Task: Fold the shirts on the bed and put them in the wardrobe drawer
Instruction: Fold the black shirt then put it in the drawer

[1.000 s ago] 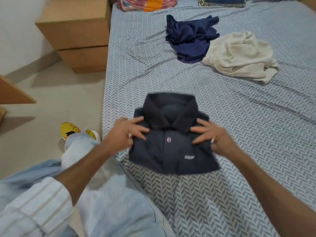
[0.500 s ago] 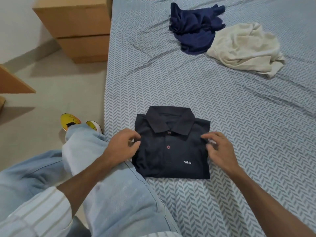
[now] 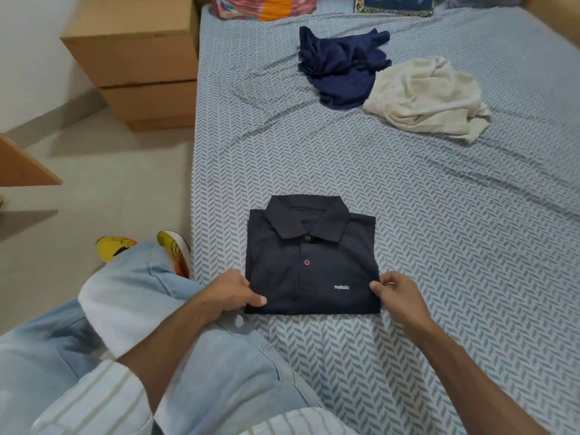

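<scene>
So the dark polo shirt (image 3: 310,262) is folded into a neat rectangle, collar up and both buttons showing, lying flat on the bed (image 3: 439,215) close to its left edge. There's a small white logo near the lower right of the fold (reads something like "maka", the rest is blurred).

The left hand (image 3: 230,293) has the shirt's near left corner, thumb on top of the fabric and the other fingers curled in at the edge, so it's pinching that corner. The right hand (image 3: 397,293) is doing the same at the near right corner, fingers bent and nipping the edge of the cloth. The shirt lies flat on the sheet between them.

Further up the bed sit two unfolded ones: a crumpled navy shirt (image 3: 342,70) and a bunched-up cream shirt (image 3: 426,98), touching each other, well apart from the folded one.

The person's knee in light blue jeans (image 3: 131,296) is up against the bedside, with yellow shoes (image 3: 174,249) on the floor below. A wooden drawer unit (image 3: 141,67) stands beside the head of the bed, its drawers closed. Colourful bedding (image 3: 263,6) is piled at the top.
</scene>
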The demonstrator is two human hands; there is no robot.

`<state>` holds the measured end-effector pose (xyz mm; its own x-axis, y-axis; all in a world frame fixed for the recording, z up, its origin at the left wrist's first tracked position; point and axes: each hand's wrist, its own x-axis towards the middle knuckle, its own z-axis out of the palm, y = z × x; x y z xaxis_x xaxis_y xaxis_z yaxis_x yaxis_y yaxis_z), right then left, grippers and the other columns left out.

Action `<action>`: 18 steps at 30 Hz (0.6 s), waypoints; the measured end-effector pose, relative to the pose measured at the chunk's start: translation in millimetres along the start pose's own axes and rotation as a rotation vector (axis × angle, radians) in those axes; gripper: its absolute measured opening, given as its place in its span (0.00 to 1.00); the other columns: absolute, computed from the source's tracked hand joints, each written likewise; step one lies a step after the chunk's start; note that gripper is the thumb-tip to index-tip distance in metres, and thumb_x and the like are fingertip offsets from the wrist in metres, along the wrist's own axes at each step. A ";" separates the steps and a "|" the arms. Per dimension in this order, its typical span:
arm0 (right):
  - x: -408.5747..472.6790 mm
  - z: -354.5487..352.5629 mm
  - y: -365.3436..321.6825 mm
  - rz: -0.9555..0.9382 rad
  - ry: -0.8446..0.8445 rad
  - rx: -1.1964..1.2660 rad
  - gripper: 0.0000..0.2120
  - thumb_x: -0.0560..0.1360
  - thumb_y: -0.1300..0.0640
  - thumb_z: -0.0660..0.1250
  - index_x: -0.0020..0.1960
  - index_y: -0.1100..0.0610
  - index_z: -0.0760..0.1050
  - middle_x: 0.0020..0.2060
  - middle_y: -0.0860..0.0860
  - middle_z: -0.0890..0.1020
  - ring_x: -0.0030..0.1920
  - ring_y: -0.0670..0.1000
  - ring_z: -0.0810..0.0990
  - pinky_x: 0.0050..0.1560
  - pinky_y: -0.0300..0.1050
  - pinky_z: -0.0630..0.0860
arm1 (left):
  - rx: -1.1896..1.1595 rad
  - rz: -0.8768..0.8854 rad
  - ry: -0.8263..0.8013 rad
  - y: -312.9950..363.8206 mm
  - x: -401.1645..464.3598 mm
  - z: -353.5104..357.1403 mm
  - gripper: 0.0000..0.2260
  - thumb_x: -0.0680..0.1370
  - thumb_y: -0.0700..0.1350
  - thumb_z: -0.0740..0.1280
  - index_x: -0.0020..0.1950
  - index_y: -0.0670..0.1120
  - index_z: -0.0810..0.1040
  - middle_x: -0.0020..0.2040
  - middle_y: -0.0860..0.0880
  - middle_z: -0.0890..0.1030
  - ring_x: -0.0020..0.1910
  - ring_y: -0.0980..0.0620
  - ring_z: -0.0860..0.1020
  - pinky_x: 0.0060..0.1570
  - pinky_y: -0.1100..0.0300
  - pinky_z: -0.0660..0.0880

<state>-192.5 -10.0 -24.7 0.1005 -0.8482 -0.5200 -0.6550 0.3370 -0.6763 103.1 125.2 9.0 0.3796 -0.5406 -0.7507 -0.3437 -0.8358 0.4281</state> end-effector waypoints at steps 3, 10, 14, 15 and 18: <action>0.0 2.6 10.0 0.032 0.061 -0.044 0.07 0.78 0.53 0.67 0.44 0.54 0.74 0.34 0.51 0.81 0.37 0.53 0.78 0.55 0.58 0.75 | -0.107 -0.021 -0.013 -8.7 -2.7 -4.0 0.16 0.70 0.46 0.80 0.32 0.45 0.74 0.28 0.49 0.76 0.31 0.52 0.73 0.34 0.61 0.69; -12.0 -1.1 6.8 0.111 -0.099 -0.163 0.16 0.70 0.43 0.75 0.49 0.47 0.71 0.44 0.47 0.84 0.47 0.50 0.82 0.62 0.61 0.73 | -0.002 -0.052 0.006 -7.1 -6.7 -1.1 0.14 0.72 0.48 0.78 0.34 0.43 0.77 0.28 0.49 0.77 0.31 0.53 0.74 0.31 0.63 0.68; -14.5 -8.4 -4.1 0.122 -0.200 -0.124 0.18 0.71 0.54 0.77 0.52 0.53 0.69 0.51 0.55 0.84 0.50 0.54 0.82 0.55 0.56 0.78 | 0.068 -0.056 0.018 -8.2 -5.3 -0.4 0.13 0.70 0.47 0.79 0.33 0.44 0.77 0.28 0.49 0.76 0.29 0.54 0.74 0.29 0.63 0.68; -13.2 -10.1 -8.1 0.122 -0.209 -0.135 0.20 0.70 0.53 0.78 0.52 0.53 0.68 0.53 0.52 0.82 0.52 0.54 0.82 0.58 0.56 0.77 | 0.058 -0.045 0.020 -8.7 -4.1 0.3 0.14 0.70 0.47 0.79 0.33 0.44 0.77 0.26 0.49 0.76 0.29 0.53 0.74 0.30 0.63 0.69; -6.0 -12.1 -32.7 0.001 0.017 -0.520 0.24 0.70 0.43 0.73 0.60 0.47 0.66 0.48 0.46 0.80 0.56 0.54 0.78 0.64 0.59 0.69 | -0.080 0.028 0.161 -6.7 2.1 -2.3 0.13 0.73 0.51 0.75 0.36 0.45 0.78 0.28 0.48 0.80 0.30 0.51 0.78 0.37 0.58 0.76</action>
<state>-180.7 -20.9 6.8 0.0910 -0.8559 -0.5091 -0.9411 0.0933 -0.3251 108.2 129.4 5.8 0.5055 -0.5665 -0.6508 -0.2893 -0.8219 0.4908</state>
